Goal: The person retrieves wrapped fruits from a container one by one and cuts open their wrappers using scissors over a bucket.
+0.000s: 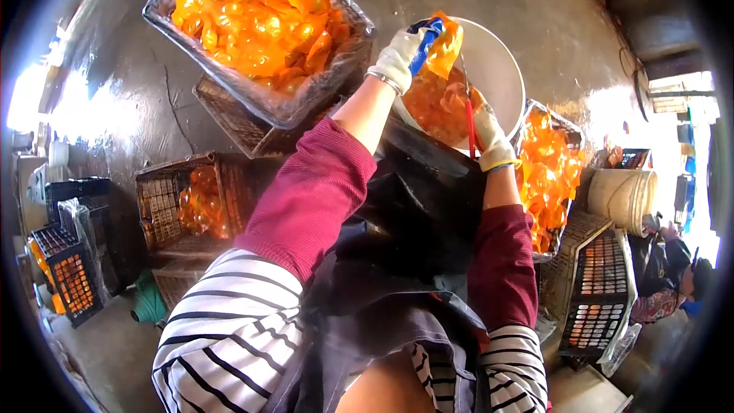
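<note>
My left hand (401, 57), in a white glove with blue fingertips, is closed on a glossy, see-through orange piece (445, 47) above a white bucket (501, 50). Red-handled scissors (469, 118) are in my gloved right hand (491, 134) at the bucket's near right rim. Their blades point up beside the orange piece; whether they touch it I cannot tell. Inside the bucket lies a heap of duller orange pieces (436, 107).
A plastic-lined crate (157, 11) heaped with orange pieces rests on another crate (229, 111) at upper left. More orange pieces (547, 176) fill a container right of the bucket. Tipped crates (172, 210) and a cream bucket (623, 195) stand around. A person (673, 283) is at far right.
</note>
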{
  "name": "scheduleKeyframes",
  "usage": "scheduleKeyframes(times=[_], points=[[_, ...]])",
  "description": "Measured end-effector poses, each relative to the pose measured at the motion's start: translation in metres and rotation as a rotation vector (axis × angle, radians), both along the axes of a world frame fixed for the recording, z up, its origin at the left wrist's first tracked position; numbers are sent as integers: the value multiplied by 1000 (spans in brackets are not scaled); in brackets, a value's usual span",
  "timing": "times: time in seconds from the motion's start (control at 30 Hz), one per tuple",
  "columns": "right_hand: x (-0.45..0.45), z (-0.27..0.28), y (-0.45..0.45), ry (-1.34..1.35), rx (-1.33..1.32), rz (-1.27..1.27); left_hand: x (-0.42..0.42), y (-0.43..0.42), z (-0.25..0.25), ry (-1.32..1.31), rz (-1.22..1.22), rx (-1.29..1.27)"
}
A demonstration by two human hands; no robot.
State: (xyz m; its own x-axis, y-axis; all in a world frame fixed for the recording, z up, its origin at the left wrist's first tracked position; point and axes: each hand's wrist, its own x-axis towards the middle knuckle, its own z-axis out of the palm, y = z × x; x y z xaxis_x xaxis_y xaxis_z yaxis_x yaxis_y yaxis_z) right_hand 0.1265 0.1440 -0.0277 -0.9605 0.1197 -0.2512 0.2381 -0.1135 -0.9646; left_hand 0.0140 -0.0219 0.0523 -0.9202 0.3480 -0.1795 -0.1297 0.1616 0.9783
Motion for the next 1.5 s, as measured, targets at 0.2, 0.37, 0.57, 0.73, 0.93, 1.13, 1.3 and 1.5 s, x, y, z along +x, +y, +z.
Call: scheduleKeyframes(times=[0.2, 0.37, 0.57, 0.73, 0.93, 1.13, 1.3, 1.5], points=[[-2, 18, 1, -225, -85, 29, -13, 13, -32, -117, -116, 306], [-1, 31, -3, -264, 71, -4, -11, 12, -36, -360, -58, 606], [-6, -5, -7, -47, 106, -195, -15, 29, -70, 56, -212, -273], [-8, 11, -3, -278, 30, -60, -15, 27, -65, 216, -123, -296], [-7, -6, -16, -51, -11, -257, -13, 25, -53, 183, -290, -472], [-4, 16, -24, -55, 246, -135, -20, 25, -57, 244, -63, -416], [-4, 11, -7, -161, 149, -41, -14, 20, -42, 195, -187, -519], [-8, -8, -1, 10, 356, -62, -11, 26, -60, -561, 13, 622]])
